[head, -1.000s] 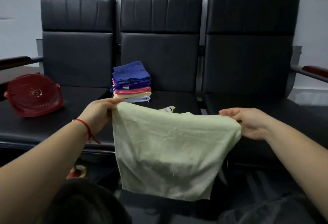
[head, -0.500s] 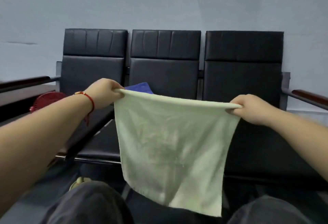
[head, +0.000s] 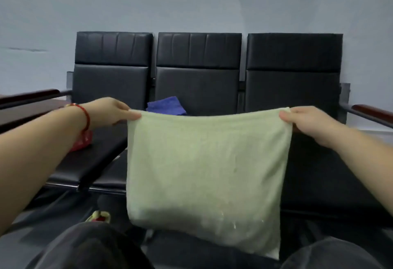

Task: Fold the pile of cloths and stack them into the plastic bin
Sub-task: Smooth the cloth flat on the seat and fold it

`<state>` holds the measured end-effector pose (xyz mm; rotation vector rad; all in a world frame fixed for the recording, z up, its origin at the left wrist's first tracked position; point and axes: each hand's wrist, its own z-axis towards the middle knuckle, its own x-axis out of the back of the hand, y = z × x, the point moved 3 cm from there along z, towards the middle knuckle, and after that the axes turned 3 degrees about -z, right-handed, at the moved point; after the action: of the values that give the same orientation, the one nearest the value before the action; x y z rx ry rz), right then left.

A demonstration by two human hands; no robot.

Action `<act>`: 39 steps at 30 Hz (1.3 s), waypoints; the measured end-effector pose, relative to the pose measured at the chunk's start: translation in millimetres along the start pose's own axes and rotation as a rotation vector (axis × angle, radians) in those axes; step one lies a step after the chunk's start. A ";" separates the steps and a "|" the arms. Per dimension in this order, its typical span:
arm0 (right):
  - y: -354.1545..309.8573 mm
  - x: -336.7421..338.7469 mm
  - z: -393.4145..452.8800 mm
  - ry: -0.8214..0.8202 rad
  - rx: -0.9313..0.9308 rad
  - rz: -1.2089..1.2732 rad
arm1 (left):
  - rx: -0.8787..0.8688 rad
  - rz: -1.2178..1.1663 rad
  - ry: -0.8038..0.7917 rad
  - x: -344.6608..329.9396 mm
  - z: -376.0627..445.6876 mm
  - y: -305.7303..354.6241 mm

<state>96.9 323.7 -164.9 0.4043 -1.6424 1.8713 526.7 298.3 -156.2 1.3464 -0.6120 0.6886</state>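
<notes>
Item: pale green cloth (head: 208,168), held up in front of me by its two top corners and hanging flat between my arms. My left hand (head: 110,110) pinches the upper left corner between thumb and fingers; my right hand (head: 308,123) pinches the upper right corner the same way. The top edge sags slightly between them. The lower edge is blurred and falls in front of my knees (head: 93,247), so I cannot make out its hem.

Item: folded cloths (head: 167,107) on the middle seat of the black bench (head: 197,73). Only the top one, dark blue, shows above the green cloth's edge; the rest of the pile is hidden behind it.

Item: red plastic bin (head: 81,142) on the left seat, mostly covered by my left forearm; only a small red patch shows below the wrist, and its shape cannot be told.

Item: red string bracelet (head: 85,115) on my left wrist.

Item: small yellow and red object (head: 98,218) on the floor by my left knee, partly cut off by it and too blurred to identify.

Writing, labels, brands: none can be read on any item.
</notes>
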 end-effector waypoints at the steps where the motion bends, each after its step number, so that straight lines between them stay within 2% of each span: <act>1: 4.7 -5.9 2.8 0.013 0.027 -0.214 | 0.058 0.252 0.018 -8.2 5.0 -7.9; 2: 9.7 -14.0 4.4 -0.006 0.047 -0.360 | 0.115 0.349 -0.004 -20.7 9.6 -16.8; 3: 14.9 -22.8 6.0 -0.034 0.046 -0.443 | 0.169 0.319 -0.049 -33.9 13.6 -26.2; 5: 26.3 -41.5 10.6 -0.070 -0.001 -0.519 | 0.311 0.030 -0.095 -60.6 18.4 -43.6; 7: 38.0 -61.2 19.2 -0.084 -0.075 -0.424 | 0.461 -0.347 -0.060 -87.9 21.1 -54.9; 8: 45.5 -73.2 24.7 -0.105 -0.154 -0.293 | 0.500 -0.518 -0.023 -101.0 22.2 -57.2; 10: 59.2 -96.3 36.8 -0.094 -0.308 -0.055 | 0.525 -0.673 0.033 -124.2 31.6 -59.9; 11: 66.4 -107.8 45.0 -0.064 -0.338 -0.015 | 0.512 -0.661 0.061 -136.1 39.1 -61.8; 12: 73.0 -119.6 51.9 -0.038 -0.341 -0.043 | 0.468 -0.573 0.101 -147.2 47.0 -65.1; 15: 81.0 -157.9 58.8 -0.015 -0.261 -0.315 | 0.286 -0.006 0.089 -179.0 63.0 -77.2; 17: 86.4 -187.0 57.1 -0.101 -0.225 -0.335 | 0.261 0.125 -0.038 -206.1 65.1 -86.1; 19: 97.7 -211.6 63.9 -0.134 -0.238 -0.346 | 0.217 0.254 -0.092 -228.3 76.6 -93.1; 29: 114.5 -261.0 154.5 -0.071 -0.003 -0.615 | 0.114 0.490 -0.055 -239.6 192.2 -127.8; 34: 119.8 -277.5 197.0 0.008 0.038 -0.587 | 0.087 0.559 -0.020 -246.4 231.1 -130.2; 37: 114.3 -280.8 201.6 0.137 0.188 -0.695 | 0.019 0.621 0.108 -242.4 231.8 -120.7; 39: 109.1 -280.7 198.1 0.149 0.254 -0.791 | -0.101 0.735 0.188 -240.4 224.1 -106.2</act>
<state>212.7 59.0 -380.5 0.8520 -0.9323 1.4403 446.1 44.3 -375.9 0.9290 -0.9842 1.3384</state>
